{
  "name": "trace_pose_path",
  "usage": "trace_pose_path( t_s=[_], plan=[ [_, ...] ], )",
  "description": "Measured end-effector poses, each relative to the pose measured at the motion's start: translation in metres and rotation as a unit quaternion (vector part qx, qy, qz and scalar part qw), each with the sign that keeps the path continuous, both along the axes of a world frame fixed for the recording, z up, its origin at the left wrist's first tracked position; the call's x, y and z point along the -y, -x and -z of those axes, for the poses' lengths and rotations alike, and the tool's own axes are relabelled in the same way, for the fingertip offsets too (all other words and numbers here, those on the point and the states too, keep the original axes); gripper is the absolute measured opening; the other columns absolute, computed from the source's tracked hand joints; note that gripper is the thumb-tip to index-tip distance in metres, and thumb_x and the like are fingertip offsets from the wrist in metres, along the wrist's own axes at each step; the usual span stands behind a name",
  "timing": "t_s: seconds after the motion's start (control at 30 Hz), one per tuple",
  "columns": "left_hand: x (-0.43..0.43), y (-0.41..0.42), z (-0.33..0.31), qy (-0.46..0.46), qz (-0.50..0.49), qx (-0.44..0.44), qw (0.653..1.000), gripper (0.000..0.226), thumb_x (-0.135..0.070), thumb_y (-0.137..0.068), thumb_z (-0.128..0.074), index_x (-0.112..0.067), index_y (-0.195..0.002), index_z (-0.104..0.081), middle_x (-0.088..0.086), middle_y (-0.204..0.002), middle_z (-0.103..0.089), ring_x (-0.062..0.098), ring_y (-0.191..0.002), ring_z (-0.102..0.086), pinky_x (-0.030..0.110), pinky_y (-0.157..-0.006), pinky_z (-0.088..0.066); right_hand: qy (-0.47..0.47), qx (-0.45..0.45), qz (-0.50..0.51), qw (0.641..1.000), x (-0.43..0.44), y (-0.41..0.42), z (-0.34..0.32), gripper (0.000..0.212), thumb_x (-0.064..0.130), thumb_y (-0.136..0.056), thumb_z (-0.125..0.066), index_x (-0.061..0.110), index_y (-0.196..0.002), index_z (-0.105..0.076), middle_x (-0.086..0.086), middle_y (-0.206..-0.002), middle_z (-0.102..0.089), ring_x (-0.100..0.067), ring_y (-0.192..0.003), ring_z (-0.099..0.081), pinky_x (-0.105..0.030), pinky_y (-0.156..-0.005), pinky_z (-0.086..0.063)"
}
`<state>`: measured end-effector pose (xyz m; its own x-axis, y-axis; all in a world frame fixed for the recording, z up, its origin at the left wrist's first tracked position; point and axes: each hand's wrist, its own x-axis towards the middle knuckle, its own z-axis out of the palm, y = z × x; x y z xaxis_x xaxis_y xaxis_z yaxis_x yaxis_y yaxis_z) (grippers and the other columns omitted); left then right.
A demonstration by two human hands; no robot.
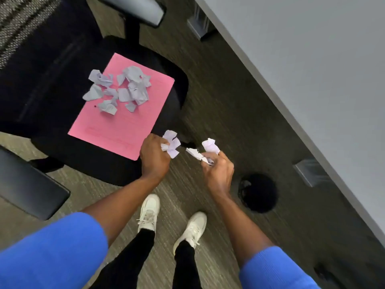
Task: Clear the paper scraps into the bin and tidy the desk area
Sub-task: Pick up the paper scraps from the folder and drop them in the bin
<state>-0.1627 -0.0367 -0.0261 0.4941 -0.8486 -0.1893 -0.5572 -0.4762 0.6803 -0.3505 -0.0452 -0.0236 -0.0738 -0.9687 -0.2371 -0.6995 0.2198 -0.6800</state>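
Several torn white paper scraps (123, 88) lie on a pink sheet (116, 126) that rests on the seat of a black office chair (52, 80). My left hand (154, 157) is closed around a bunch of crumpled scraps (171, 143) just off the chair's front right corner. My right hand (217, 174) grips another bunch of scraps (205, 150) above the carpet. A round black bin (258, 192) stands on the floor to the right of my right hand, close to the desk.
A grey desk top (312, 69) runs diagonally along the right side, with metal brackets (310, 172) under its edge. The chair's armrests (27, 184) stick out at left and top. My white shoes (170, 224) stand on grey carpet.
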Motion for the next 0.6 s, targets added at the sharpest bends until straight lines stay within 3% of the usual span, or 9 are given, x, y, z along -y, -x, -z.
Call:
trace_pose_path(
  t_s=[0.2,0.37,0.43,0.5,0.57,0.6],
  plan=[
    [0.000,0.108,0.026,-0.035,0.107,-0.027,0.993,0.029,-0.008,-0.075,-0.089,-0.006,-0.100,-0.075,0.011,-0.109,-0.069,0.029,-0.103,-0.065,0.034,-0.087,-0.047,-0.038,-0.022,0.099,0.994,-0.040,0.105,0.028,0.025,0.010,-0.083,-0.080,0.021,-0.104,-0.084,-0.005,-0.100,-0.071,-0.019,-0.084,-0.066,-0.031,-0.078,-0.053],
    [-0.006,0.193,0.057,-0.034,0.204,-0.003,0.978,0.029,0.004,-0.075,-0.080,-0.003,-0.103,-0.077,0.015,-0.109,-0.068,0.034,-0.105,-0.066,0.037,-0.095,-0.048,-0.082,-0.051,0.200,0.975,-0.069,0.183,0.066,0.019,0.016,-0.085,-0.079,0.022,-0.102,-0.084,-0.005,-0.095,-0.079,-0.021,-0.084,-0.070,-0.029,-0.076,-0.052],
    [-0.012,0.225,0.073,-0.026,0.239,0.012,0.971,0.027,0.007,-0.077,-0.075,-0.003,-0.102,-0.077,0.016,-0.107,-0.069,0.035,-0.103,-0.066,0.040,-0.093,-0.050,-0.101,-0.061,0.227,0.967,-0.083,0.213,0.085,0.023,0.017,-0.088,-0.077,0.020,-0.110,-0.081,-0.006,-0.106,-0.079,-0.021,-0.087,-0.070,-0.026,-0.078,-0.052],
    [-0.017,0.254,0.088,-0.043,0.267,0.030,0.962,0.026,0.006,-0.079,-0.074,-0.004,-0.103,-0.078,0.017,-0.106,-0.070,0.036,-0.102,-0.067,0.037,-0.091,-0.049,-0.144,-0.038,0.233,0.961,-0.095,0.244,0.109,0.025,0.015,-0.094,-0.069,0.017,-0.117,-0.078,-0.010,-0.120,-0.075,-0.028,-0.105,-0.071,-0.036,-0.092,-0.057],
    [-0.019,0.280,0.099,-0.034,0.286,0.012,0.957,0.021,0.006,-0.074,-0.079,-0.003,-0.094,-0.081,0.020,-0.096,-0.074,0.036,-0.089,-0.071,0.030,-0.079,-0.048,-0.196,-0.011,0.240,0.951,-0.102,0.266,0.123,0.027,0.018,-0.098,-0.065,0.015,-0.124,-0.074,-0.013,-0.131,-0.070,-0.032,-0.121,-0.065,-0.039,-0.104,-0.053],
    [-0.018,0.292,0.105,-0.017,0.293,-0.010,0.956,0.019,0.007,-0.070,-0.081,-0.001,-0.087,-0.080,0.022,-0.089,-0.074,0.034,-0.080,-0.071,0.025,-0.071,-0.046,-0.180,-0.020,0.247,0.952,-0.102,0.276,0.130,0.024,0.017,-0.096,-0.068,0.013,-0.119,-0.076,-0.016,-0.126,-0.072,-0.036,-0.118,-0.067,-0.043,-0.101,-0.054]
  ],
)
